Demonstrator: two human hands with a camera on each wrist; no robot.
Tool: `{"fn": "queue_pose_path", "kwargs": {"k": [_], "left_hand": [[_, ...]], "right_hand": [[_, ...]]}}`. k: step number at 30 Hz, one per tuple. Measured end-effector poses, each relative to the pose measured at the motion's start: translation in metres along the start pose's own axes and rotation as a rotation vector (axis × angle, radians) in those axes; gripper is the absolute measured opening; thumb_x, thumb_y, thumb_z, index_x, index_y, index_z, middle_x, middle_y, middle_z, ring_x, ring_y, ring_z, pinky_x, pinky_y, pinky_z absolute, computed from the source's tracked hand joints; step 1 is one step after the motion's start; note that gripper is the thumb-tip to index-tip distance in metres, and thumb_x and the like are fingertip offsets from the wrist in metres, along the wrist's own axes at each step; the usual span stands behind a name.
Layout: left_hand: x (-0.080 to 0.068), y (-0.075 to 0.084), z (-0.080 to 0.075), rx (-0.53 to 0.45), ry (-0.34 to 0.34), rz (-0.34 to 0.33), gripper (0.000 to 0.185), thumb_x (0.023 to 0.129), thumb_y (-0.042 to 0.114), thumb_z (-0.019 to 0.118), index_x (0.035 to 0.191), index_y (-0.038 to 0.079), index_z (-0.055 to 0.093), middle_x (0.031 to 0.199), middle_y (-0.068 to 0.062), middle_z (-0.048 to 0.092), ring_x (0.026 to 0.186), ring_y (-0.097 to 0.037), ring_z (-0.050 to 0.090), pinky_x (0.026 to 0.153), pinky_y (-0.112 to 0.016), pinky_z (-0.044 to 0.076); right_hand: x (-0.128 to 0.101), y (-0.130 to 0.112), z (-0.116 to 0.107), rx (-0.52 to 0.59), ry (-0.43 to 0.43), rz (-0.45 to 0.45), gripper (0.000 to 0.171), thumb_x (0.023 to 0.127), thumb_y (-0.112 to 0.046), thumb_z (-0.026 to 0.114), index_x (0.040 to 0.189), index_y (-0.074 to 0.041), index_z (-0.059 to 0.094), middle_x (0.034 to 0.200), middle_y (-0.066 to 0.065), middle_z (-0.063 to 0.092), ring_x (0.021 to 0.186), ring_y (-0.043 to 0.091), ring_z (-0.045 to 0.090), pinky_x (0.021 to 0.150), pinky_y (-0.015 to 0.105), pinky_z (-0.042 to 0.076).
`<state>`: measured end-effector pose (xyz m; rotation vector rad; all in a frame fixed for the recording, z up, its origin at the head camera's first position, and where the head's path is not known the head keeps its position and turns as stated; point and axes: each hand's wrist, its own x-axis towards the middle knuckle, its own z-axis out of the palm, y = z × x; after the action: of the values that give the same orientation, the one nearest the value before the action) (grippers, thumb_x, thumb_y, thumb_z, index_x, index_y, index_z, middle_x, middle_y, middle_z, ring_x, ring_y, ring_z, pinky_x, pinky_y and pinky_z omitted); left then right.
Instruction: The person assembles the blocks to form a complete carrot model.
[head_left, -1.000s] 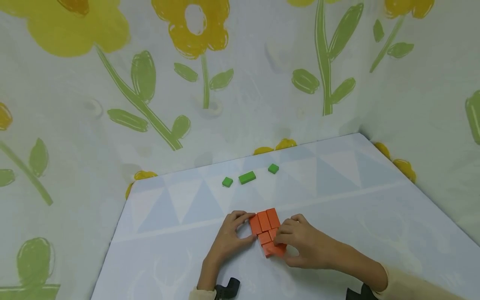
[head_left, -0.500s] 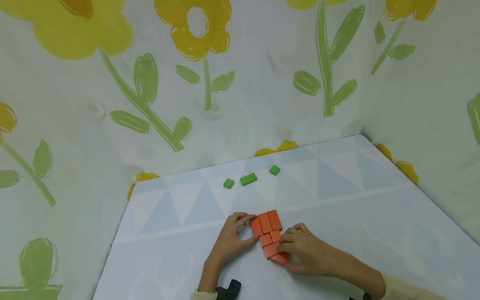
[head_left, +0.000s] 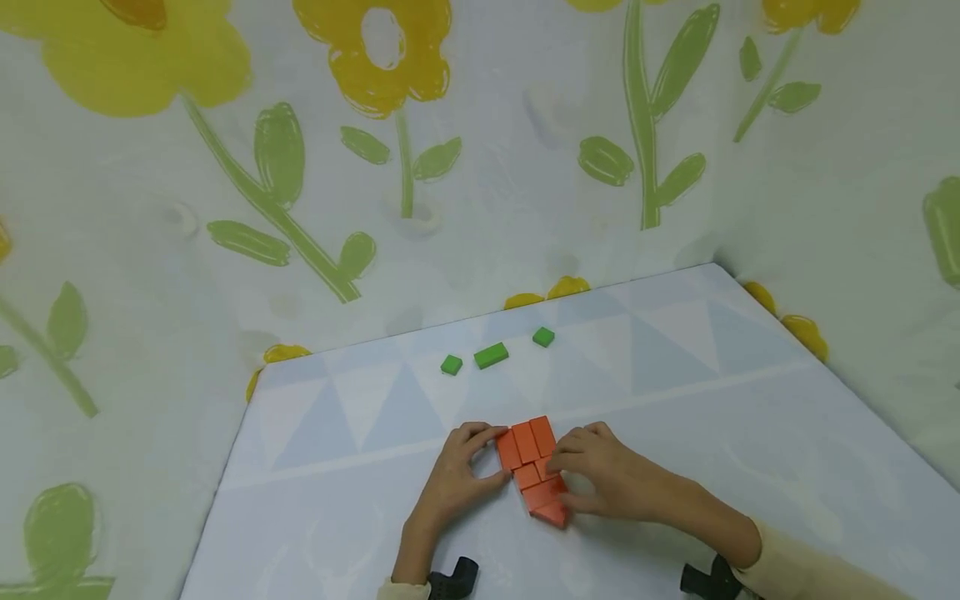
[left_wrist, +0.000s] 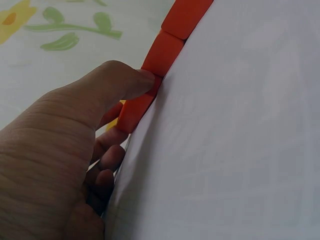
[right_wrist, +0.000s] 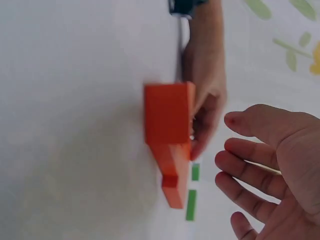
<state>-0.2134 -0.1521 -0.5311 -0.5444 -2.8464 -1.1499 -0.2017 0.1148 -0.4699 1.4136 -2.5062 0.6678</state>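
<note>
Orange blocks lie flat in a joined group in the head view. Three long blocks (head_left: pixel 527 443) form the upper row, smaller ones sit below, and a wedge-like block (head_left: pixel 551 514) ends the lower tip. My left hand (head_left: pixel 457 475) pinches the leftmost long block between thumb and fingers; in the left wrist view the thumb (left_wrist: pixel 137 84) presses its near end. My right hand (head_left: pixel 611 475) is at the right side of the group, covering part of it. In the right wrist view its relaxed fingers (right_wrist: pixel 250 167) hold nothing and stand apart from the orange blocks (right_wrist: pixel 167 114).
Beyond the orange group lie a small green block (head_left: pixel 452 365), a longer green block (head_left: pixel 491 356) and another small green one (head_left: pixel 543 337). The pale table (head_left: pixel 337 500) meets a flower-patterned wall covering (head_left: pixel 495 225) at its back edge.
My right hand has let go of the wedge-like block at the lower tip and shifted slightly up and away. The left hand keeps its pinch on the leftmost block.
</note>
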Motion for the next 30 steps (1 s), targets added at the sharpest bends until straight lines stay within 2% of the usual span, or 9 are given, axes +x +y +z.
{"fn": "queue_pose_path", "kwargs": {"k": [6,9,17,24,30], "left_hand": [[0.001,-0.003,-0.002,0.001,-0.002,0.006,0.055,0.075,0.049,0.068,0.126,0.042,0.049,0.124,0.019,0.041,0.114,-0.007,0.038,0.093,-0.041,0.038],[0.002,-0.004,-0.002,0.002,-0.003,0.002,0.055,0.075,0.05,0.068,0.126,0.042,0.049,0.124,0.019,0.041,0.114,-0.007,0.038,0.093,-0.041,0.038],[0.001,-0.003,0.0,-0.007,-0.011,-0.008,0.054,0.075,0.05,0.068,0.126,0.043,0.05,0.124,0.019,0.041,0.114,-0.007,0.038,0.094,-0.041,0.039],[0.001,-0.002,0.0,0.004,-0.005,-0.002,0.054,0.075,0.05,0.068,0.125,0.042,0.05,0.123,0.02,0.041,0.114,-0.006,0.038,0.093,-0.04,0.039],[0.0,-0.002,0.001,-0.004,-0.008,-0.012,0.054,0.075,0.049,0.069,0.125,0.043,0.05,0.122,0.02,0.041,0.112,-0.006,0.038,0.093,-0.039,0.039]], "right_hand": [[0.031,0.016,-0.02,0.019,0.009,0.139,0.023,0.08,-0.026,0.07,0.102,-0.02,0.065,0.103,-0.01,0.058,0.101,0.008,0.049,0.087,0.038,0.035],[0.05,0.03,-0.022,0.021,0.026,0.199,0.023,0.081,-0.025,0.069,0.103,-0.021,0.065,0.105,-0.009,0.059,0.103,0.01,0.049,0.089,0.041,0.035],[0.101,0.077,-0.004,-0.016,0.086,0.258,0.027,0.082,-0.024,0.068,0.107,-0.015,0.066,0.109,-0.003,0.062,0.107,0.018,0.05,0.086,0.046,0.037],[0.139,0.111,0.017,-0.034,0.001,0.358,0.038,0.083,-0.028,0.065,0.118,-0.013,0.061,0.123,0.001,0.055,0.117,0.022,0.042,0.085,0.046,0.033],[0.156,0.131,0.031,-0.016,-0.088,0.419,0.039,0.082,-0.024,0.067,0.12,-0.015,0.061,0.124,-0.001,0.055,0.118,0.022,0.039,0.088,0.046,0.029]]}}
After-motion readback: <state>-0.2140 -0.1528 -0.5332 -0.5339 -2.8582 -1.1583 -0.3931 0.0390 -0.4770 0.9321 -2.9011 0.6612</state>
